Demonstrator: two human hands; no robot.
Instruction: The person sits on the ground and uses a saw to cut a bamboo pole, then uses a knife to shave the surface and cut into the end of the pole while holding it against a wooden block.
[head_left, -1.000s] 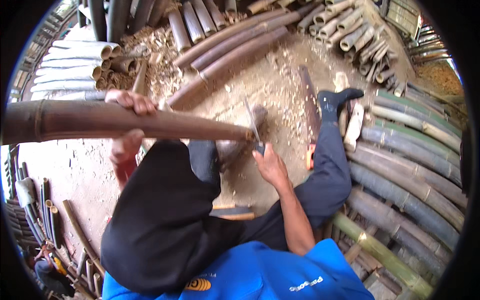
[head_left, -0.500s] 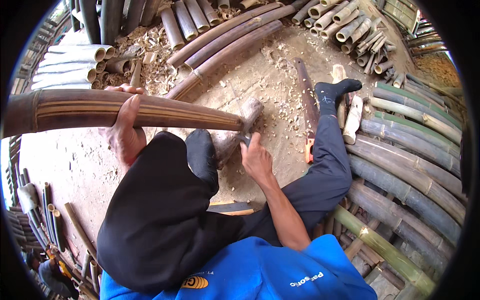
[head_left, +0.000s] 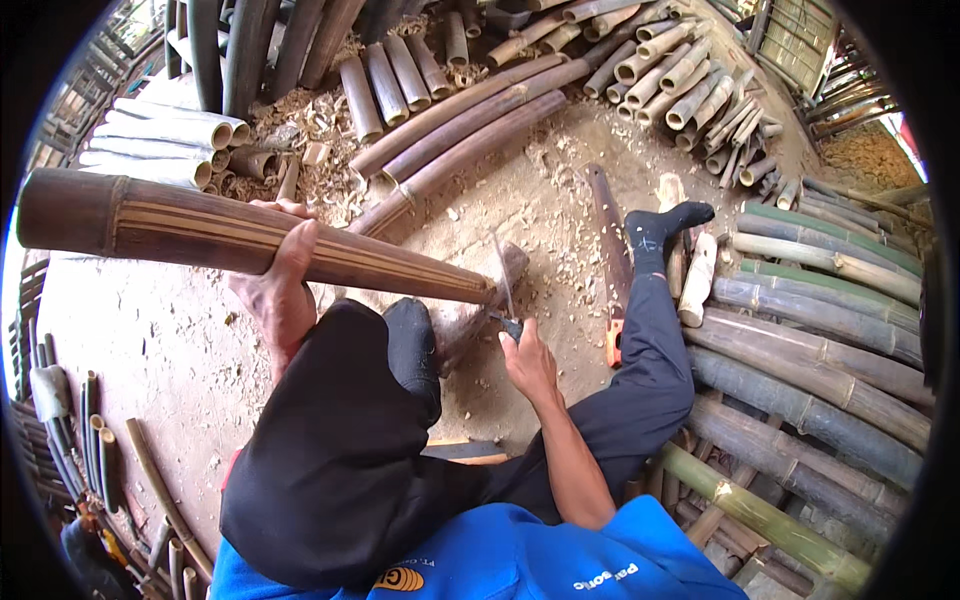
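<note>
The left hand grips a bamboo pole lying left-right, its narrow end pointing right at the knife the right hand holds.

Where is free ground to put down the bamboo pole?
Bare dirt lies left of the left hand, below the bamboo pole. Crowded: stacked poles at right, cut pieces and shavings above.

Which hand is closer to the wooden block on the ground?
The right hand. It holds a knife just beside the wooden block. The left hand is farther off to the left, gripping the bamboo pole near its middle.
</note>
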